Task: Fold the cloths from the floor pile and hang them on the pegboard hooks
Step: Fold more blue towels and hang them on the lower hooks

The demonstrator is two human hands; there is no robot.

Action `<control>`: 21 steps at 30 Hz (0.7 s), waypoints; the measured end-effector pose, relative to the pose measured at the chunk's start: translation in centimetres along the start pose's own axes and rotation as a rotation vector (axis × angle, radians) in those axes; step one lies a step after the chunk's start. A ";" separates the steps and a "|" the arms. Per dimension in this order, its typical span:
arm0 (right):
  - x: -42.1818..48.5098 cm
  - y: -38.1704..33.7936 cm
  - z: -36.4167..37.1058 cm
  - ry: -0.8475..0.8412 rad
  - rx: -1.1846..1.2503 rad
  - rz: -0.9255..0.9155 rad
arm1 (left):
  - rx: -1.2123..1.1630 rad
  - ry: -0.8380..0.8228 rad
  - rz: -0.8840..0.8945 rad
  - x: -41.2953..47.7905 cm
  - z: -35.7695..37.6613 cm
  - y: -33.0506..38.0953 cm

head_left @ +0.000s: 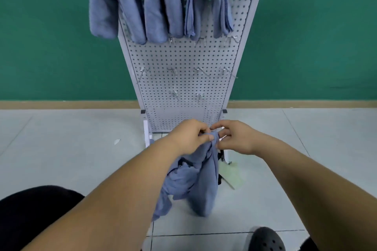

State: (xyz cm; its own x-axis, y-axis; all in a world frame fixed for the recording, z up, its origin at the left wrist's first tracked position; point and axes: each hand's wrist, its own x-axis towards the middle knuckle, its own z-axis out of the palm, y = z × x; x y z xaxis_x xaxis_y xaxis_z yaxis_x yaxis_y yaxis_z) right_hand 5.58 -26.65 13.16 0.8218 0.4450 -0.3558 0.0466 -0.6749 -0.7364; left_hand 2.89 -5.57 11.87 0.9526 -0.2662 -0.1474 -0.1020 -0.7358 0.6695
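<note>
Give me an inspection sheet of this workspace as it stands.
Surface: grey tiled floor, seams visible.
Job's things: held cloth bunched and unfolded, lower end seems to reach the floor; hung cloths, three in clear view, high on the pegboard; lower hooks bare.
Clutter: white scrap and pale green sheet on the floor.
Hands: left hand and right hand pinch the held cloth's top.
Cables: nothing seen.
Surroundings: green wall; black shoe.

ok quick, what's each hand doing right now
left hand: closed, gripping the cloth at its top.
right hand: closed, pinching the same cloth's top edge.
</note>
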 end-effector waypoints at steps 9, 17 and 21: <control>-3.2 -6.5 -5.2 0.078 -0.081 -0.222 | -0.071 0.030 0.162 -2.0 -9.7 6.3; -2.3 -4.0 -5.8 0.192 -0.240 -0.145 | -0.132 0.055 0.074 -1.4 -10.3 3.8; -1.9 -5.0 -4.4 0.240 -0.271 -0.218 | -0.099 0.185 0.072 0.1 -9.4 4.1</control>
State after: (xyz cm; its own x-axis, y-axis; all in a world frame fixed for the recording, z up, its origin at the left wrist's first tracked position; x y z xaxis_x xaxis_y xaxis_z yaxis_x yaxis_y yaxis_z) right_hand 6.27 -26.75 20.06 0.8837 0.4662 -0.0413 0.3548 -0.7248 -0.5905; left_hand 5.28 -2.76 21.43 0.9811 -0.1907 0.0335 -0.1520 -0.6518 0.7430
